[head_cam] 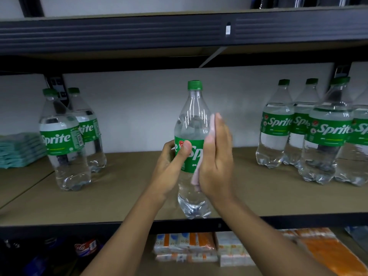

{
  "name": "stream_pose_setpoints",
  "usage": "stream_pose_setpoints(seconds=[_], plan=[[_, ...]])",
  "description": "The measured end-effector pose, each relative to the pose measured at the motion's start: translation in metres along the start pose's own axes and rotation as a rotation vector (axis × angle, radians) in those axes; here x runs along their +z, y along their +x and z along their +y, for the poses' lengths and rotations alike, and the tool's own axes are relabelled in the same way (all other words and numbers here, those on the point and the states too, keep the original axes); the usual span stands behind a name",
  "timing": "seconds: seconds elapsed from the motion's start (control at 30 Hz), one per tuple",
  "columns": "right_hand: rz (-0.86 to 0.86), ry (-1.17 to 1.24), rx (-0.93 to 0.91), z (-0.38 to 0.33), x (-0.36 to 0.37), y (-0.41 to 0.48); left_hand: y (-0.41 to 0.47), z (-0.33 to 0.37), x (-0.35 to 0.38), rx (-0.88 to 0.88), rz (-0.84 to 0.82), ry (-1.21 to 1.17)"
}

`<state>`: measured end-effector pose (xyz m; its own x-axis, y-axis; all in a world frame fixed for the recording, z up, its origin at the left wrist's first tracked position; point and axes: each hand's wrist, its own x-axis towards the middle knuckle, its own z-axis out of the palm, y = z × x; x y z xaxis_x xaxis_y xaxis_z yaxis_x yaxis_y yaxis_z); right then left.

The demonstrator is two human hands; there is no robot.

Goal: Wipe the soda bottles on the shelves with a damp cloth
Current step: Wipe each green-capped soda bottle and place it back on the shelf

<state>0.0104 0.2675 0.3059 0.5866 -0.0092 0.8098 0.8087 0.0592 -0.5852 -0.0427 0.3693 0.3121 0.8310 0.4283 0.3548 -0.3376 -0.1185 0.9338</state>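
1. Bottle in the middle: a clear Sprite bottle (192, 124) with a green cap and a green label is upright at the front edge of the brown shelf (123, 192). We cannot tell if its bottom sits on the board or is lifted a little.
2. Our left hand (169, 170) grips the bottle from the left. The fingers curl round the label, and the thumb lies across the front of it.
3. Our right hand (217, 156) is flat, with straight fingers that point up. It presses a pink cloth (194, 180) against the right side of the bottle. The cloth peeks out beside the fingers and under the palm.
4. Well apart on the left we see two more bottles (63, 136) of the same kind. They stand close together, one in front of the other.
5. At the far left lies a teal stack (20, 150) of flat things. We cannot tell what they are.
6. On the right stands a tight group of bottles (328, 132) — at least four, all with green caps.
7. On the shelf below we see white and orange packs (185, 246). Left of them it is dark, and a red label (85, 247) shows there.
8. Above everything runs a dark metal beam (139, 32) — the edge of the next shelf up.
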Motion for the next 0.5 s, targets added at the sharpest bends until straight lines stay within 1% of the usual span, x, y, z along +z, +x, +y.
stream_pose_setpoints(seconds=[0.07,0.13,0.23,0.37,0.5], plan=[[0.002,-0.019,0.03,0.018,-0.002,-0.034,0.002,-0.002,-0.001,-0.025,-0.012,-0.008],[-0.024,-0.012,0.108,0.027,-0.005,-0.063,0.005,-0.003,-0.002,-0.031,-0.014,0.014],[-0.056,0.017,0.2,0.027,-0.008,-0.079,0.006,0.001,0.003,-0.019,-0.024,0.069],[-0.036,0.059,0.178,0.01,-0.006,-0.042,0.0,0.01,0.012,-0.011,0.032,0.163],[-0.083,0.027,0.136,-0.018,-0.005,0.028,-0.002,0.01,0.009,0.008,0.05,0.199]])
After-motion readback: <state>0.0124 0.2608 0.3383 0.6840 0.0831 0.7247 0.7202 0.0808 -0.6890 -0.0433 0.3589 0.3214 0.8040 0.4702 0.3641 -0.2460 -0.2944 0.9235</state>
